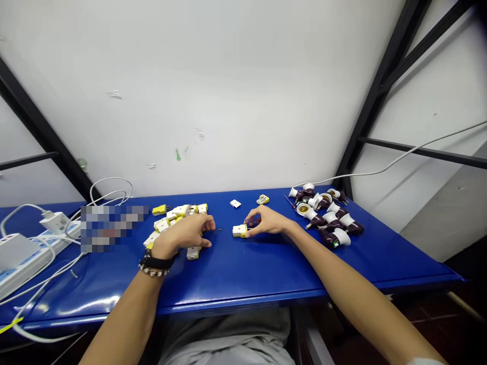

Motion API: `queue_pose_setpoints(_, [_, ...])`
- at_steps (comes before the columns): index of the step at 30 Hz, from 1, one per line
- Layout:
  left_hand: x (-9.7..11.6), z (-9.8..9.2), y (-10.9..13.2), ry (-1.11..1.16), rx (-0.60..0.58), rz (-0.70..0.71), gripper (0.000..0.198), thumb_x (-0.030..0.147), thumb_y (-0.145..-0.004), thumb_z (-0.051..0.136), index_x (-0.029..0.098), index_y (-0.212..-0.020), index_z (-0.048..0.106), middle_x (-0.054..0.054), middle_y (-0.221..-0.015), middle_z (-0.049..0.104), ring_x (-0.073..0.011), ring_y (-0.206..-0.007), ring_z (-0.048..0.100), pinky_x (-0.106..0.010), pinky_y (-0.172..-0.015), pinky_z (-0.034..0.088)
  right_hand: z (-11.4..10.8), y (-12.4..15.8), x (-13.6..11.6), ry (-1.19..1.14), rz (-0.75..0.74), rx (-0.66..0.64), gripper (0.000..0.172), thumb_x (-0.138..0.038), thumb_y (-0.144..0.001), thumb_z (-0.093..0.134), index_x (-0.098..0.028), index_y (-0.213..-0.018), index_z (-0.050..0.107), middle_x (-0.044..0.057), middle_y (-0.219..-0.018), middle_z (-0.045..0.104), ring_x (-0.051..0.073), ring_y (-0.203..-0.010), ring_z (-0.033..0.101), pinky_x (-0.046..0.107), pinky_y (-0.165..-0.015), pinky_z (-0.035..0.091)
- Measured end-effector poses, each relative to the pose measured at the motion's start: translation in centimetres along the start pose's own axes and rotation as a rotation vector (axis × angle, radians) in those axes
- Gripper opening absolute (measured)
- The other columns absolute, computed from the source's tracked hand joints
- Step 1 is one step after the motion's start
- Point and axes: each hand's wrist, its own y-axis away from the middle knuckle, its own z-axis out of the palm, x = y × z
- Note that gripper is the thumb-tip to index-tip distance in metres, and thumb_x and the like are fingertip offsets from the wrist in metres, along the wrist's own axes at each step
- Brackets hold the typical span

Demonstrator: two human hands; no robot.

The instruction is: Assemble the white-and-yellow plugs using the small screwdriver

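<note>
My right hand point(268, 221) has its thumb and a finger at the right end of a white and yellow plug point(239, 231), which lies flat on the blue table. A dark red, see-through piece point(253, 222) shows between these fingers; its kind is hard to make out. My left hand point(192, 230) hovers at the right side of a pile of similar white and yellow plugs point(162, 225), fingers curved and thumb apart, with nothing visible in it. Between both hands lies a tiny metal piece point(219, 229), like a screw. One more plug point(193, 253) is below my left hand.
A white cover point(235, 204) and an opened yellow shell point(262, 199) lie farther back. On the right are several maroon and white lamp sockets point(331, 220) and a thin screwdriver point(289, 202). Power strips point(41, 256) with loose white cables occupy the left. A wall closes off the back.
</note>
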Motion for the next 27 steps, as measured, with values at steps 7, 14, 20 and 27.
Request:
queue_pose_setpoints(7, [0.8, 1.4, -1.2, -0.068, 0.211, 0.044, 0.023, 0.031, -0.081, 0.067, 0.025, -0.102, 0.073, -0.005, -0.097, 0.075, -0.0247, -0.086, 0.069, -0.031, -0.073, 0.05, 0.3, -0.2, 0.0, -0.045, -0.077, 0.17, 0.035, -0.048, -0.079, 0.072, -0.015, -0.09, 0.077, 0.007, -0.094, 0.076, 0.022, -0.087, 0.067, 0.03, -0.075, 0.049])
queue_pose_setpoints(14, [2.4, 2.8, -1.8, -0.225, 0.164, 0.016, 0.017, 0.022, -0.089, 0.056, 0.02, -0.086, 0.072, -0.01, -0.084, 0.075, -0.0268, -0.079, 0.069, -0.034, -0.072, 0.049, -0.8, 0.1, -1.5, -0.262, -0.104, 0.582, 0.048, -0.062, -0.086, 0.059, -0.016, -0.084, 0.073, 0.007, -0.079, 0.071, 0.02, -0.07, 0.063, 0.032, -0.066, 0.051])
queue_pose_setpoints(20, [3.2, 3.3, -1.8, -0.166, 0.212, 0.113, 0.019, 0.022, -0.096, 0.044, 0.018, -0.092, 0.062, -0.011, -0.093, 0.071, -0.0267, -0.088, 0.067, -0.035, -0.074, 0.048, -0.3, 0.0, -2.7, -0.576, -0.114, 0.695, 0.055, -0.071, -0.078, 0.065, -0.016, -0.085, 0.067, 0.006, -0.075, 0.068, 0.014, -0.055, 0.06, 0.025, -0.045, 0.046])
queue_pose_setpoints(27, [4.9, 3.2, -2.2, 0.471, 0.388, 0.221, 0.019, 0.035, -0.095, 0.051, 0.019, -0.092, 0.061, -0.004, -0.088, 0.07, -0.0181, -0.08, 0.064, -0.028, -0.069, 0.048, 0.4, -0.3, -2.8, -0.895, -0.131, 0.718, 0.049, -0.064, -0.075, 0.073, -0.017, -0.085, 0.066, 0.005, -0.077, 0.072, 0.016, -0.063, 0.071, 0.02, -0.047, 0.055])
